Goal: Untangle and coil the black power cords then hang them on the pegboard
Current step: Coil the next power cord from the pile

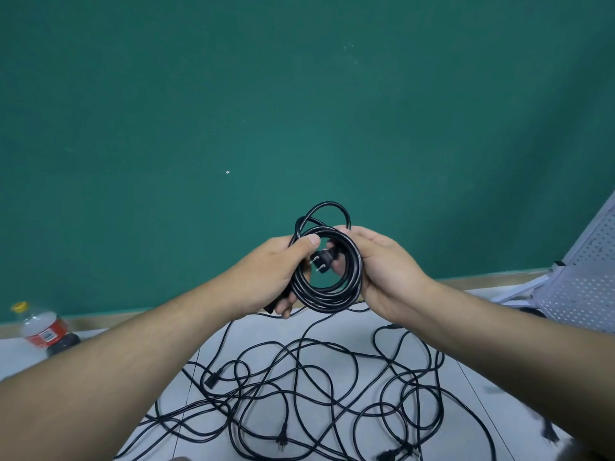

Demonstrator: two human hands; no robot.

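A coiled black power cord [327, 294] is held up in front of the green wall between both hands. My left hand [273, 277] grips the coil's left side, thumb over the loops. My right hand [382, 271] holds the coil's right side, and its fingers reach behind the coil to the two-pin plug [321, 261] in the middle. One loose loop sticks up above the coil. Below, a tangle of black cords [316, 394] with several plugs lies spread on the pale floor. A white pegboard [585, 287] leans at the right edge.
A plastic soda bottle [45, 327] with a red label and yellow cap lies on the floor at the left, by the wall's base. The green wall [299, 111] fills the upper view. Pale floor tiles [376, 319] show around the tangle.
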